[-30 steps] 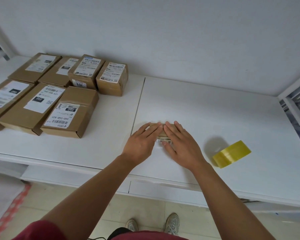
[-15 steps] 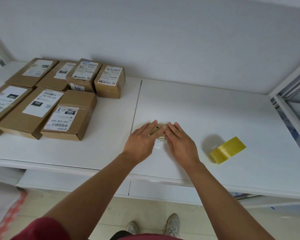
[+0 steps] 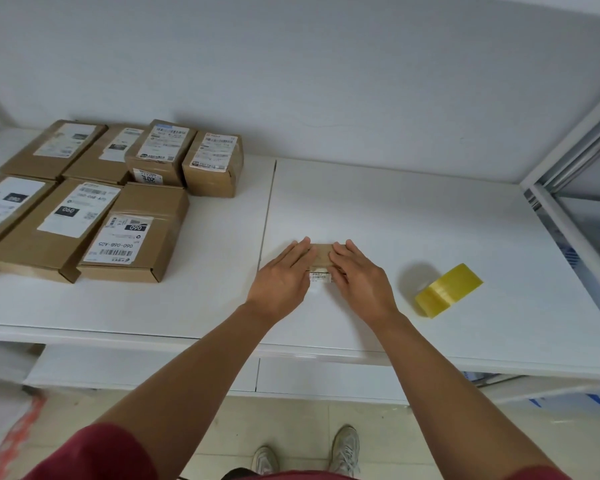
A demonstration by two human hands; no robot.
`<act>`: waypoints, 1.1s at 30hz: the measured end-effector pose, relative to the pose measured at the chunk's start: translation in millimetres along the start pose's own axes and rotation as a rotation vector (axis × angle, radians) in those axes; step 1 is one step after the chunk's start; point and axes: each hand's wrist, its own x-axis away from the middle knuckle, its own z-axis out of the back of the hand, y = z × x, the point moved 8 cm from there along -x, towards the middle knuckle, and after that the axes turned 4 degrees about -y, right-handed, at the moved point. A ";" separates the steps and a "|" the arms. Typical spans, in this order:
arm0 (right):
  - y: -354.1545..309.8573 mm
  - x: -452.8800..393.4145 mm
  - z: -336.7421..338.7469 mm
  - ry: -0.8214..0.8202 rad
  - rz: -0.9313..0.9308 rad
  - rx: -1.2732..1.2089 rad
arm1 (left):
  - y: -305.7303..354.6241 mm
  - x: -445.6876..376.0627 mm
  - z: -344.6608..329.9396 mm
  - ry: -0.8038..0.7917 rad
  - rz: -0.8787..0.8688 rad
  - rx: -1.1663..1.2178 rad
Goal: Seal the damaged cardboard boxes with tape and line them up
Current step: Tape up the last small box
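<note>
— What is the surface looking like?
— A white table [image 3: 413, 220] is standing against a plain white wall [image 3: 326, 71], with a white metal rack [image 3: 575, 174] on the right and a tiled floor below.

— And the small box?
— A small brown cardboard box [image 3: 321, 255] is lying near the table's middle. The left hand [image 3: 283, 277] and right hand [image 3: 359, 277] are resting on it, fingers straight and flat. A yellow tape roll [image 3: 447, 289] is sitting apart, to the right.

— Any writing?
— The nearest of the boxes at left [image 3: 132, 237] is showing "060" and "060-06B-A05"; the small box's label is too blurred.
</note>
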 end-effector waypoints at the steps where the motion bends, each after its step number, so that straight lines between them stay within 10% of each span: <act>1: 3.5 -0.6 -0.4 -0.010 -0.027 -0.024 | -0.6 -0.4 0.1 0.002 0.011 0.009; 23: 22.0 -6.1 3.6 -0.208 -0.179 -0.258 | 6.9 -1.2 -1.5 0.098 0.154 0.088; 33: 126.2 8.8 108.9 -0.330 -0.227 0.143 | 73.9 -13.7 3.4 0.418 0.074 0.054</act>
